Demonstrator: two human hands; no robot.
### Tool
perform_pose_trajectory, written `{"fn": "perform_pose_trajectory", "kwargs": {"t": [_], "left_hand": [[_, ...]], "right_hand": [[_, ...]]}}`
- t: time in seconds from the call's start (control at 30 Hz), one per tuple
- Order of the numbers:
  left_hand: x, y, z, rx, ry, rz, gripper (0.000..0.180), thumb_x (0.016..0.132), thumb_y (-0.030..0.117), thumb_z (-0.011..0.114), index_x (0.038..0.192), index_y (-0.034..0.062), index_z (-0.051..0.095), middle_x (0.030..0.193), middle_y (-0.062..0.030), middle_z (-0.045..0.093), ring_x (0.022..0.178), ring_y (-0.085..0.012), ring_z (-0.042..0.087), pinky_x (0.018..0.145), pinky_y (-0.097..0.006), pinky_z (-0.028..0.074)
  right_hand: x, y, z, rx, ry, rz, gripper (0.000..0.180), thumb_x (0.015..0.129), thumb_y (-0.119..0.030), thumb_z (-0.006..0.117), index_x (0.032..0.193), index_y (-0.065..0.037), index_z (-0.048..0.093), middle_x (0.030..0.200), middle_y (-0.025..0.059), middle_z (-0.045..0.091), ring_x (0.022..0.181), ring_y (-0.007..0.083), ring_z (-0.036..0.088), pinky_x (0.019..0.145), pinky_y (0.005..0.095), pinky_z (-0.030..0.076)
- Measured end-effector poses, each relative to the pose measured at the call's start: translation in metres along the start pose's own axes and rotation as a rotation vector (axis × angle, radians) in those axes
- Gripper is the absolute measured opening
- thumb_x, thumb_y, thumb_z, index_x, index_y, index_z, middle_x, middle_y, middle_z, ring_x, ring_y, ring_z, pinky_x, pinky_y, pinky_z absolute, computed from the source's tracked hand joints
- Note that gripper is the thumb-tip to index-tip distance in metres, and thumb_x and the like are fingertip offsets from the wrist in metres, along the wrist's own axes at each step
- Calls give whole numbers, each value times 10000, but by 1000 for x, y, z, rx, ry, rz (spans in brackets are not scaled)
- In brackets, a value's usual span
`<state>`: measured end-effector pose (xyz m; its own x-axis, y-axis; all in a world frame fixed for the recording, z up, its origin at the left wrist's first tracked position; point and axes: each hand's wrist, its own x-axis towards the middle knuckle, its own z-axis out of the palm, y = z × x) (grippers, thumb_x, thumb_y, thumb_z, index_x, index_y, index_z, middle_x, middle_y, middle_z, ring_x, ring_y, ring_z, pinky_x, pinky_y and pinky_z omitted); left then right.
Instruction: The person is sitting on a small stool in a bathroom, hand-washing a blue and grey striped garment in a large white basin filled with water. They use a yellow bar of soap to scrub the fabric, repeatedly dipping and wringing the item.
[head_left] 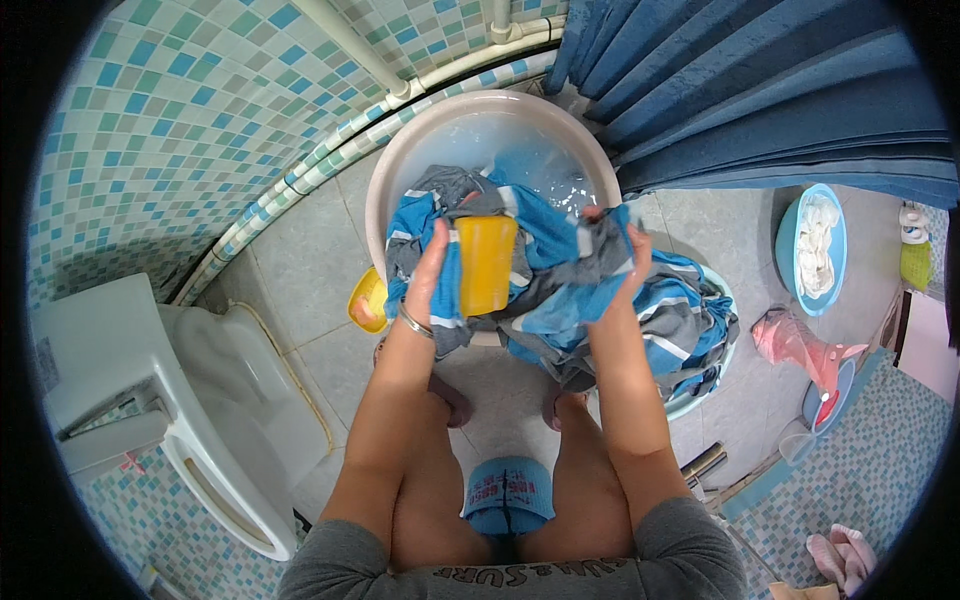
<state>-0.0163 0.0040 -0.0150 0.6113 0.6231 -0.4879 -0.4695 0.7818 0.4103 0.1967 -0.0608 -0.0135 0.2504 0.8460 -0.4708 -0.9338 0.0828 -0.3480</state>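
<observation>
Nearest the lens, a grey sweatshirt collar (500,570) and a blue knitted cloth (508,495) between the person's bare knees; above them the two forearms reach forward over the basin. Left hand (428,275) closed around a yellow rectangular bar of soap (486,262), pressed against the wet blue, grey and white striped garment (560,290); right hand (630,262) pinching a gathered fold of the same garment, fingers narrow. The garment hangs over the rim of a white round plastic basin (385,190) holding water, its lower half spilling into a pale blue basin (712,385) to the right. Judged from its sag and sheen, the cloth is soaked, heavy, soft and limp; best gripped in bunched folds; the soap probably slippery. Floor: grey ceramic tiles (300,260), wet in places; a yellow soap dish (366,298) just beside the white basin. Room: mosaic-tiled wall (180,120), white toilet (170,400) to the left, dark blue curtain (780,90) to the right.
</observation>
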Motion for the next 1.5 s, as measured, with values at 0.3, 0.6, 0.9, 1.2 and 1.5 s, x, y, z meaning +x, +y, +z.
{"fn": "perform_pose_trajectory", "kwargs": {"t": [0.3,0.6,0.9,1.2,1.5], "left_hand": [[4,-44,43,145,116,79,543,989,498,412,1265,40,510,1197,-51,561,1046,-140,540,929,-285,433],[12,-40,6,188,223,185,588,978,513,431,1285,18,510,1240,-50,557,1096,-140,527,961,-275,414],[5,-35,8,-318,-267,10,547,976,455,476,1319,29,478,1250,-83,569,1087,-188,566,945,-327,459],[-6,-14,18,-194,110,-91,692,888,613,512,1303,59,506,1206,-114,606,1052,-261,606,882,-412,502],[-3,-22,1,-473,-103,-4,449,1004,358,433,1335,56,455,1303,-146,539,1162,-288,546,1038,-409,409]], "right_hand": [[7,72,15,-980,-12,-749,274,820,-204,673,928,23,565,875,96,523,813,219,529,774,335,438],[-20,80,34,-919,-161,-632,240,810,-207,656,830,10,555,795,59,537,735,155,505,652,304,422],[-29,89,43,-968,-94,-748,198,797,-153,685,841,3,573,729,32,582,674,118,521,630,290,447],[34,35,-3,-1344,414,-526,529,825,-314,691,1113,99,527,984,224,581,912,302,572,791,429,459],[-39,88,39,-1618,-177,-738,690,844,-157,605,1394,102,279,1204,307,472,1067,445,466,979,491,348]]}}
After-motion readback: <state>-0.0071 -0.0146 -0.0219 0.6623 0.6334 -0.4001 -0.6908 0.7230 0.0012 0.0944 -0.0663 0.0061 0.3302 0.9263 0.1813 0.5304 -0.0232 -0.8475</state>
